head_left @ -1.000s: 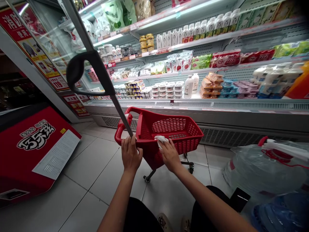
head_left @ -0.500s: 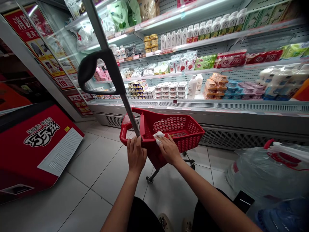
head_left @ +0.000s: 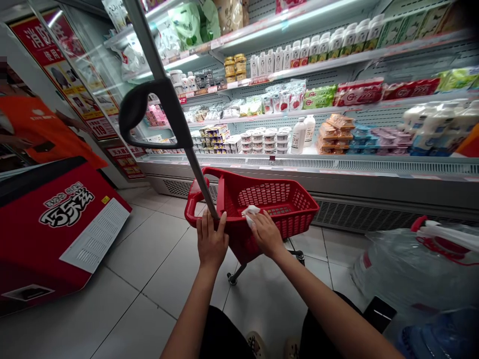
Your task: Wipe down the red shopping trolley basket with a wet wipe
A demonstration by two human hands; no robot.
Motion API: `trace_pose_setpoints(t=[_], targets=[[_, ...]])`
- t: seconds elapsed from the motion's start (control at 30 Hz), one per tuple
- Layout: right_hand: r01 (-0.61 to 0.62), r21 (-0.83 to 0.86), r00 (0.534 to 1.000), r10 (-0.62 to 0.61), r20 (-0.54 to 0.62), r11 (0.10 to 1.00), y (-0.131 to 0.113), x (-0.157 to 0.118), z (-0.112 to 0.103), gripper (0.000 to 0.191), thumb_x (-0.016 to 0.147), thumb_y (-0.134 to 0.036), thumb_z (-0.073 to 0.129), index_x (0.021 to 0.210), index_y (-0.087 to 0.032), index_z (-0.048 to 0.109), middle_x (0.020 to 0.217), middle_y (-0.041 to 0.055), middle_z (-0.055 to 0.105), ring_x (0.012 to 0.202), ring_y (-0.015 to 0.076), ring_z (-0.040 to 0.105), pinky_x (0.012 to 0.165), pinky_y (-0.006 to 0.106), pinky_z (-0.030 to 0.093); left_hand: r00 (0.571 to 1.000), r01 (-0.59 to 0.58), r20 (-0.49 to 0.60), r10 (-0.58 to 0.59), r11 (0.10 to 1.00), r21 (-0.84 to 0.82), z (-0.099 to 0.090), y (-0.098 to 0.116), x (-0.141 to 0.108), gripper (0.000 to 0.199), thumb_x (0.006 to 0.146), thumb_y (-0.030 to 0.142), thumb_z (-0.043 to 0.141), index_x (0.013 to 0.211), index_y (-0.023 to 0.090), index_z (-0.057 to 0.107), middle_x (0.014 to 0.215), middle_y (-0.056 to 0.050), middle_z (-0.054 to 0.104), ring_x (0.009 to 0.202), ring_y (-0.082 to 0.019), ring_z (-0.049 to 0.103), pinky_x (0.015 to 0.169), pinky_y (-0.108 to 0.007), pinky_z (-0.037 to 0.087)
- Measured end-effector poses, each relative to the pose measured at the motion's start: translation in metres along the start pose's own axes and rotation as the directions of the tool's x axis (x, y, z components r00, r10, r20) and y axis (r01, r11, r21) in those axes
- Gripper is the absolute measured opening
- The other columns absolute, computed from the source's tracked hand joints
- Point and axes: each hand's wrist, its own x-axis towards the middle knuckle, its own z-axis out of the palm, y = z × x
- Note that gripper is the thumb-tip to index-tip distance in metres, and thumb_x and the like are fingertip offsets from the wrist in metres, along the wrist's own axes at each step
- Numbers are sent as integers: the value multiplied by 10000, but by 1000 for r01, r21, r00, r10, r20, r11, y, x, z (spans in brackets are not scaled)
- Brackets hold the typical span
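A red plastic shopping cart basket (head_left: pixel 267 182) stands in front of me, with a grey pole (head_left: pixel 200 172) rising at its left end to a black handle (head_left: pixel 157 114). My left hand (head_left: pixel 212 240) rests on the near side of the basket by the pole's foot, its fingers stretched and the index finger spread apart. A crumpled white wipe (head_left: pixel 250 212) is in my right hand (head_left: pixel 267 234), whose fingers press it on the near rim. The part of the wipe under the fingers is hidden.
A refrigerated shelf (head_left: pixel 337 162) with dairy goods runs behind the cart. At left stands a red freezer (head_left: pixel 56 229), with a person in an orange vest (head_left: pixel 45 132) beyond it. A large water bottle (head_left: pixel 407 264) and a phone (head_left: pixel 379 313) are at right.
My right hand has slid the wipe slightly right along the rim. My left fingers have straightened, the index finger now apart. The person in orange has come further into view at left.
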Motion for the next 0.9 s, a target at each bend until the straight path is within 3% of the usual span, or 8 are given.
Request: trace_pose_setpoints(t=[0.1,0.2,0.3,0.43,0.5,0.6,0.77,0.9], targets=[[-63,-82,998,61,-32,995,37,-22,-5,517,1066,-251,309,1560,-210,452,1456,78,621,1333,242,553,1259,515,253,999,36,-16,-36,999,-23,0,7,-5,848,795,6,612,1570,295,421,1738,-104,69,1573,-404,180,1224,-643,309],[-132,-126,989,123,-80,983,47,-31,-4,508,1069,-262,310,1546,-192,470,1469,103,607,1357,265,538,1249,554,253,998,63,-28,-64,998,-23,2,14,-9,860,800,7,627,1573,319,414,1737,-93,-2,1573,-415,165,1228,-672,271],[-131,-93,987,120,-111,987,20,-25,4,522,1068,-252,298,1567,-179,437,1523,124,553,1427,277,473,1239,565,276,998,67,-10,-67,998,-8,5,21,-12,831,819,28,638,1567,322,425,1733,-109,-11,1571,-426,161,1233,-704,201],[12,28,998,-11,-62,1000,-40,-11,13,575,1065,-259,303,1632,-167,291,1603,116,455,1503,272,370,1244,542,306,999,53,-6,-53,999,-2,6,26,-13,791,864,102,656,1583,308,396,1729,-142,65,1579,-411,145,1221,-725,191],[51,55,998,-48,-49,997,-52,-8,13,596,1061,-259,312,1647,-178,240,1616,99,439,1506,257,369,1253,523,306,999,47,0,-47,999,-4,6,26,-13,772,882,145,660,1588,294,388,1726,-151,86,1579,-414,144,1220,-727,185],[67,28,997,-65,-42,997,-27,-13,6,586,1053,-227,310,1639,-220,278,1587,63,487,1471,223,425,1265,493,292,999,40,32,-39,999,-9,3,21,-10,839,831,89,666,1593,289,379,1730,-144,55,1572,-428,155,1232,-711,170],[-56,-47,997,53,-54,997,60,-31,-10,531,1060,-231,281,1565,-246,446,1481,49,604,1363,229,545,1242,525,297,1000,18,17,-18,1000,-21,-2,8,-6,898,799,29,635,1609,286,344,1733,-123,-2,1573,-429,130,1235,-700,192],[-103,-101,992,95,-85,989,66,-26,-9,481,1063,-250,313,1461,-191,576,1384,90,674,1300,250,594,1243,543,283,1000,6,4,-6,1000,7,0,11,-7,865,858,49,557,1643,233,245,1713,-141,159,1575,-355,199,1276,-642,121]])
